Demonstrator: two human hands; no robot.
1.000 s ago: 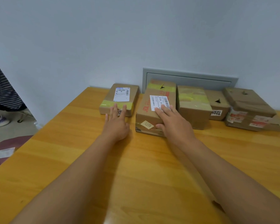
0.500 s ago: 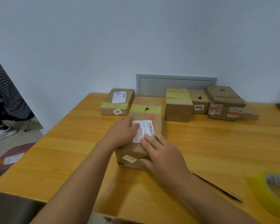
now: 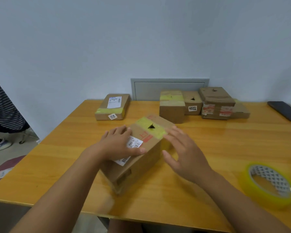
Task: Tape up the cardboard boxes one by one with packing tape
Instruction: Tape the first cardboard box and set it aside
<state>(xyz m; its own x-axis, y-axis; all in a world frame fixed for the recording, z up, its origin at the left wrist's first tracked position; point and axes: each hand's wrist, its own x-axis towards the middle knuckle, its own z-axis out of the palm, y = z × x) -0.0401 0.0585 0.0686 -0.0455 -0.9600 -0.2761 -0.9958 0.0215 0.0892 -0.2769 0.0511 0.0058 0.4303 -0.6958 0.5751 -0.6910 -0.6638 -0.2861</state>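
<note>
A long brown cardboard box (image 3: 141,158) with a white label, red print and a yellow tape band lies at an angle in the middle of the table. My left hand (image 3: 119,145) rests flat on its top, fingers over the label. Spread and relaxed, my right hand (image 3: 185,153) is at the box's right side, fingertips near the taped end; I cannot tell whether it touches. A roll of yellow packing tape (image 3: 269,184) lies flat near the table's right front edge.
A flat box marked 1218 (image 3: 112,106) and a row of taped boxes (image 3: 198,103) stand at the back by the wall. A dark phone (image 3: 286,111) lies far right. A person in a striped top (image 3: 2,105) is at the left, beyond the wooden table (image 3: 57,157).
The box has been pulled from the back row toward me and turned at an angle. My right hand came off its top to its right side; the tape roll came into view.
</note>
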